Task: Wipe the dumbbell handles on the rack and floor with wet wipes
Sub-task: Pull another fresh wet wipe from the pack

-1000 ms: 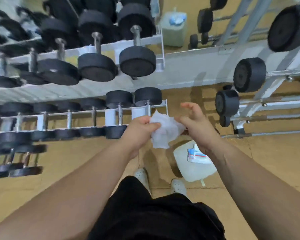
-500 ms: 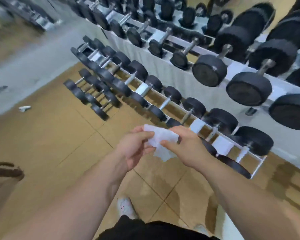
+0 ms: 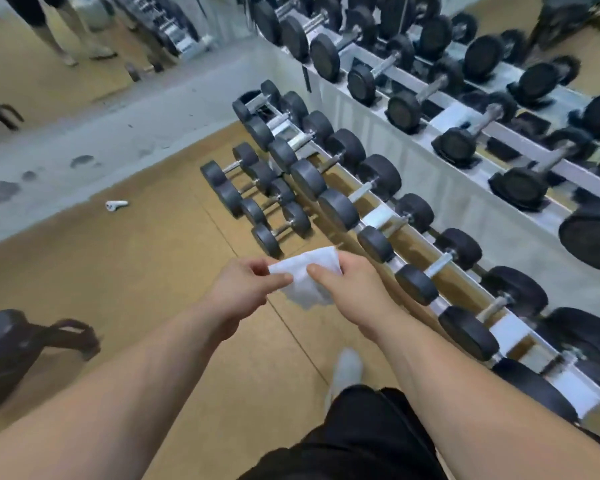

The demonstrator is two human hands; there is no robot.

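Turned further along the rack [image 3: 378, 215] since half a second ago, bringing the floor dumbbells [image 3: 230, 199] straight ahead. Pinching the wet wipe [image 3: 303, 280] with left hand [image 3: 246, 289] and right hand [image 3: 352, 289], both clamped on its upper edge, likely spreading it flat before wrapping a handle. Held in the air, just short of the nearest floor dumbbell, left of the rack's front rail.

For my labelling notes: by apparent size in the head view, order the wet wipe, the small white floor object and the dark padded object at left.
1. dark padded object, nearer, partly cropped
2. wet wipe
3. small white object, farther
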